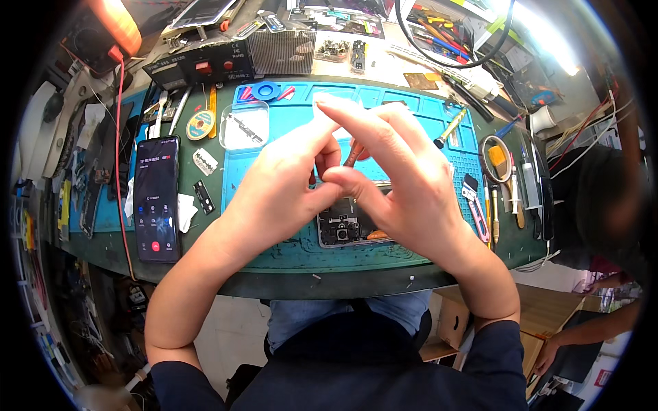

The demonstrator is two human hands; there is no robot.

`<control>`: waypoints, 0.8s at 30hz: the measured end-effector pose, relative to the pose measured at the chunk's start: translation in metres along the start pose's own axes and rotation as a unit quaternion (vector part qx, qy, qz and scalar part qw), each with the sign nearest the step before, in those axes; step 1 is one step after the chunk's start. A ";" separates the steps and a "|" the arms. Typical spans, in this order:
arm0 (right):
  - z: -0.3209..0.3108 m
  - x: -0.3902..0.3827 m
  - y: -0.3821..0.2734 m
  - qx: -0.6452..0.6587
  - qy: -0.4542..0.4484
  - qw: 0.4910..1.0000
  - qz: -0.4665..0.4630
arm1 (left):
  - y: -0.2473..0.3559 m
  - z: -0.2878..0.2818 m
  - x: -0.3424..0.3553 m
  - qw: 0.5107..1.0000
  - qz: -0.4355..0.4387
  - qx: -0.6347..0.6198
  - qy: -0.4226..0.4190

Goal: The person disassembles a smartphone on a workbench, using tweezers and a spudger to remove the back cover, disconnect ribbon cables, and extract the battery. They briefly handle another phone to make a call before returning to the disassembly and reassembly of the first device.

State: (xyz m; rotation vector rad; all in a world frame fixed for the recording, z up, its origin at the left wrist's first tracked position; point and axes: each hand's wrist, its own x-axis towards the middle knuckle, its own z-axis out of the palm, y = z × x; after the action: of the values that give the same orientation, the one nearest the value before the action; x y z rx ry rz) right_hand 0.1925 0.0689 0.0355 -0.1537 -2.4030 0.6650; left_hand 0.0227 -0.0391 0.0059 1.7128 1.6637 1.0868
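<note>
opened phone (340,231) | dark internals exposed | flat on blue mat (284,118) | brownish tool (353,155) | tilted between the hands (411,164)

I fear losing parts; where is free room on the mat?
The blue mat is bare in front of the clear box, beside the left hand. Crowded: right edge, around the pink knife; table's left, around the lit phone.
</note>
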 end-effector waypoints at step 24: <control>0.006 0.000 -0.001 0.067 0.015 0.998 0.012 | -0.007 0.001 0.001 0.997 0.045 -0.054 0.022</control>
State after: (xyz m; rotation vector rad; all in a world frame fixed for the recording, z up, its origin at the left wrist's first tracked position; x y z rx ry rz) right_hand 0.1892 0.0652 0.0323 -0.1357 -2.3234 0.8270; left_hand 0.0198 -0.0370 -0.0004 1.7194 1.5361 1.2416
